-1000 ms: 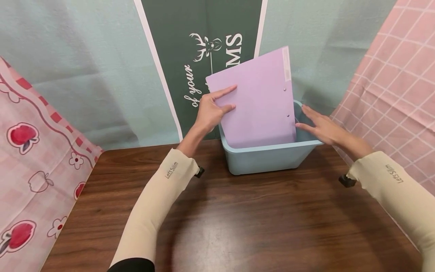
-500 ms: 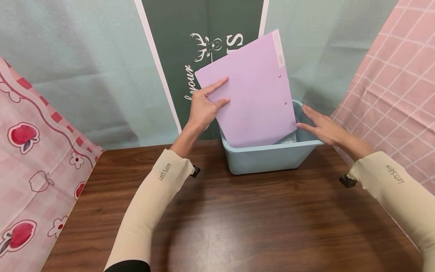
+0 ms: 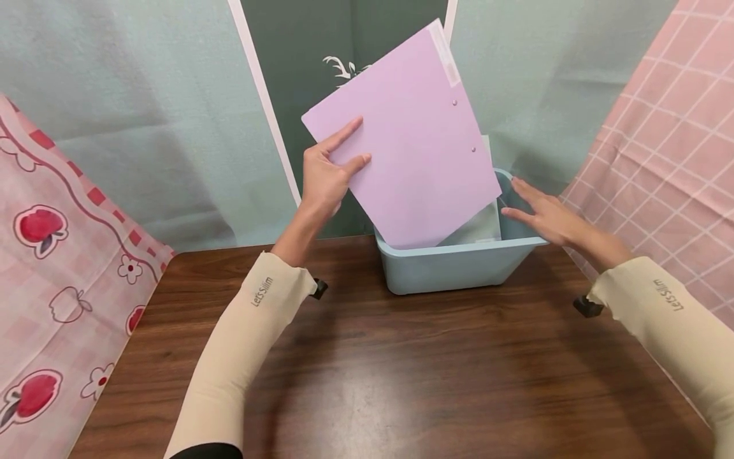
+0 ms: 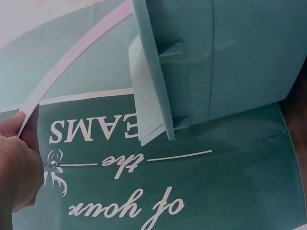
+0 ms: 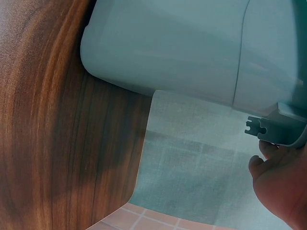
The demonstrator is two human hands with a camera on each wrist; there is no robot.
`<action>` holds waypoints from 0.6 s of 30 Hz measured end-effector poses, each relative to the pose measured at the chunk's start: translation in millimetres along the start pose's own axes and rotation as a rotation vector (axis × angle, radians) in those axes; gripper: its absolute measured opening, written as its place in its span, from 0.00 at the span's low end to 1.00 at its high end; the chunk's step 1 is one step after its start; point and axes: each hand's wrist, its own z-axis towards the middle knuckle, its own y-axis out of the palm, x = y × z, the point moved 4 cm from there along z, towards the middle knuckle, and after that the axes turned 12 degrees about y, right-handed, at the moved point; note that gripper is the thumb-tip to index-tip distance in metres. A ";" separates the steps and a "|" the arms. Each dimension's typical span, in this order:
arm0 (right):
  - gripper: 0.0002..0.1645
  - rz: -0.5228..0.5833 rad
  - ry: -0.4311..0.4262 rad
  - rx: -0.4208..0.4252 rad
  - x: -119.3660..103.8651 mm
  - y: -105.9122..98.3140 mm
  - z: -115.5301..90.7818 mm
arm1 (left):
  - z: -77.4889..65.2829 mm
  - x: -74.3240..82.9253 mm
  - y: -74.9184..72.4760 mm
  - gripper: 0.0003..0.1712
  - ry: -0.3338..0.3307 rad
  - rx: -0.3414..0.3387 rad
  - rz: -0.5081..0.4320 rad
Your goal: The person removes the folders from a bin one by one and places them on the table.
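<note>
My left hand [image 3: 328, 182] pinches the left edge of a flat lilac folder [image 3: 410, 140] with a pale label strip and two small rivets. The folder leans left, its lower corner inside a light blue plastic bin [image 3: 447, 271]. In the left wrist view, the lilac folder [image 4: 62, 67] appears edge-on and bowed from the left hand [image 4: 21, 167]. Over the bin's right rim lies my right hand [image 3: 545, 213], thumb on the inner side; the right wrist view shows curled fingers of that hand [image 5: 278, 177] beneath the rim. A pale flat sheet [image 3: 478, 226] stands in the bin behind the folder.
The bin stands at the back of a dark wooden table [image 3: 401, 357], close to a green and pale blue printed cloth [image 3: 172, 127]. A pink checked cloth [image 3: 659, 127] hangs on the right, and a fruit-patterned one [image 3: 63, 274] on the left.
The left hand has drawn the folder up and left, tilting it further and uncovering more of the pale sheet behind. My right hand and the bin have stayed nearly still.
</note>
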 end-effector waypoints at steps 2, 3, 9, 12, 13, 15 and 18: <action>0.52 -0.001 -0.001 0.001 0.1 -0.2 0.1 | 0.0 2.0 -3.0 0.32 -0.005 0.011 -0.004; 0.52 0.001 0.000 0.002 -0.1 -0.3 0.2 | 0.1 3.2 -4.4 0.32 -0.007 0.016 -0.009; 0.51 0.000 0.000 -0.006 1.5 0.0 0.0 | 1.2 9.5 -12.4 0.34 -0.005 0.061 -0.054; 0.51 0.000 0.002 -0.010 1.5 0.5 -0.3 | 1.2 12.9 -17.5 0.34 0.005 0.094 -0.078; 0.51 0.001 0.002 -0.013 1.8 0.9 -0.5 | 1.1 14.4 -19.2 0.34 0.009 0.103 -0.080; 0.52 0.004 0.002 -0.012 1.6 1.1 -0.8 | 1.4 18.0 -22.2 0.35 0.020 0.121 -0.096; 0.51 0.008 0.002 -0.010 2.3 0.8 -1.8 | 2.4 23.4 -25.9 0.35 0.034 0.145 -0.126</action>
